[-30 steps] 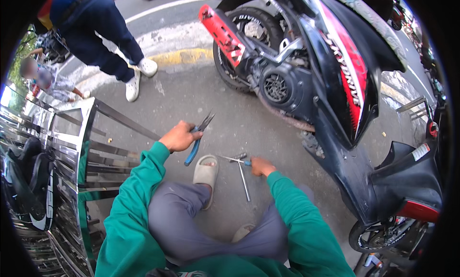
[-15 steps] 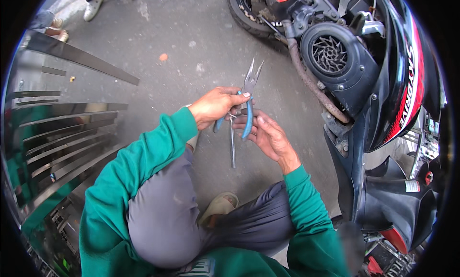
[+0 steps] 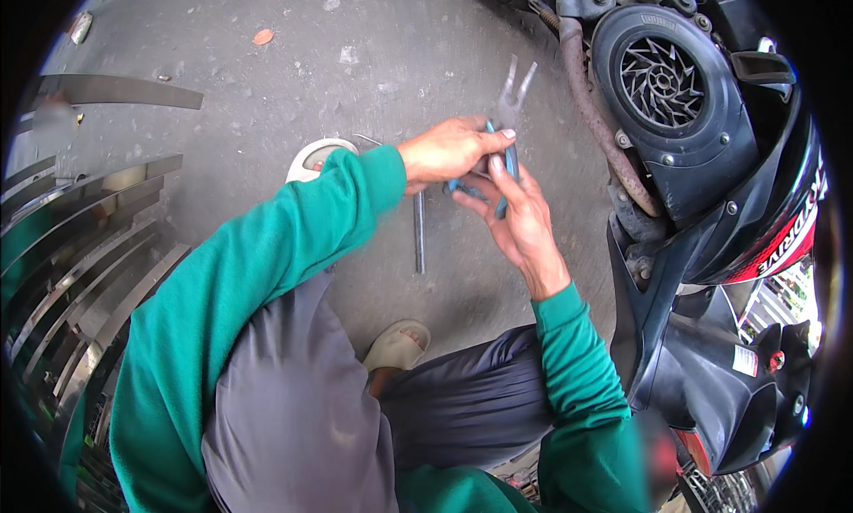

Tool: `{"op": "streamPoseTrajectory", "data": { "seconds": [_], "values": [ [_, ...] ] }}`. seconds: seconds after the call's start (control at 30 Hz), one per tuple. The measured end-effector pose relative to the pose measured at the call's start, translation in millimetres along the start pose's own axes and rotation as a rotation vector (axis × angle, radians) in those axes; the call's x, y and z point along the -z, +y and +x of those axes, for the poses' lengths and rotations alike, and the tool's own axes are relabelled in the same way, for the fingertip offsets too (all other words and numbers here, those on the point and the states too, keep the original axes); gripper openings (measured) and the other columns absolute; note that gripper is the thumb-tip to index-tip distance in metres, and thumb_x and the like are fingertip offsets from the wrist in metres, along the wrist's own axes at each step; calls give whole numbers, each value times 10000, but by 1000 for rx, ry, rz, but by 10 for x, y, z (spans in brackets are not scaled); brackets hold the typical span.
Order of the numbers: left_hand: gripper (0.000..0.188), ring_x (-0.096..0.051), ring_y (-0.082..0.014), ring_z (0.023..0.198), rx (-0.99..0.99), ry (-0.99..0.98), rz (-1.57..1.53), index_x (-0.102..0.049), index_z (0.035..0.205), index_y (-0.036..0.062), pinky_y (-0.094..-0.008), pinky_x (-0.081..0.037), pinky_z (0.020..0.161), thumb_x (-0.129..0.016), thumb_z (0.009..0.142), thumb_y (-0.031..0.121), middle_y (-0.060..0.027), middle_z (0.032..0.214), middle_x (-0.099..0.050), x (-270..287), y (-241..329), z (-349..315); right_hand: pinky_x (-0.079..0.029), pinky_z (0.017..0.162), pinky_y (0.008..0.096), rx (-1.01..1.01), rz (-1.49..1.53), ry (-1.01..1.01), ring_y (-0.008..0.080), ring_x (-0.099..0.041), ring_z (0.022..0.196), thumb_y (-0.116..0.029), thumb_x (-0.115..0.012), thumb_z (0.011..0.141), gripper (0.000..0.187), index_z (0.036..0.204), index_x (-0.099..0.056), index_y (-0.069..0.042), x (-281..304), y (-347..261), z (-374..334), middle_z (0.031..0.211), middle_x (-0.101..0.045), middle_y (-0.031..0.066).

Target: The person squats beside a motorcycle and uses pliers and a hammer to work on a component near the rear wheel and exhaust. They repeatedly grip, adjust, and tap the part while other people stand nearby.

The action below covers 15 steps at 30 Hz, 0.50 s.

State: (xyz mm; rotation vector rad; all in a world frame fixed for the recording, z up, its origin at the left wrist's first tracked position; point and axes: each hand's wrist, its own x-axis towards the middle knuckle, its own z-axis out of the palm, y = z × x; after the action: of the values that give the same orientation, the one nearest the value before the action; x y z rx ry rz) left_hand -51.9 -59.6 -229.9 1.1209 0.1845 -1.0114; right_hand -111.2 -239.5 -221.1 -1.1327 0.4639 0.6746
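Note:
A pair of needle-nose pliers with blue handles is in both my hands, its jaws parted and pointing away from me. My left hand pinches it near the pivot, thumb on top. Lower down, my right hand closes round the blue handles, its thumb along one of them. Below my left wrist shows a straight metal rod, perhaps a wrench. Its upper end is hidden behind my left hand, and I cannot tell whether it touches the ground.
On the right stands a motor scooter, with its round engine fan cover and rusty exhaust pipe close to my hands. Slatted metal bars fill the left side. An orange-brown scrap lies on the grey pavement.
My right hand has closed in on the pliers' handles, its thumb now on one of them. My left hand keeps its pinch near the pivot. The whole view has shifted.

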Motion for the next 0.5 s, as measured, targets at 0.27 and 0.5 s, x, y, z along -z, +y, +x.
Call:
{"op": "streamPoseTrajectory", "data": {
  "seconds": [0.27, 0.5],
  "values": [
    [609, -700, -323, 1198, -10, 152, 217, -550, 1395, -39, -443, -550, 1026, -701, 992, 393, -207, 1285, -703, 101, 19, 327, -460, 1145, 614, 42, 255, 29, 384, -549, 1374, -220, -446, 1120, 390, 1459, -486, -31, 104, 94, 481, 1437, -581, 201],
    [670, -700, -384, 1170, -398, 213, 832, -605, 1389, -26, -444, -537, 1022, -736, 912, 426, -226, 1255, -725, 106, 228, 527, -349, 1205, 542, 120, 686, -217, 288, -510, 1396, -488, -522, 1079, 456, 1376, -604, -153, 256, 16, 683, 1410, -634, 105]
  ]
}}
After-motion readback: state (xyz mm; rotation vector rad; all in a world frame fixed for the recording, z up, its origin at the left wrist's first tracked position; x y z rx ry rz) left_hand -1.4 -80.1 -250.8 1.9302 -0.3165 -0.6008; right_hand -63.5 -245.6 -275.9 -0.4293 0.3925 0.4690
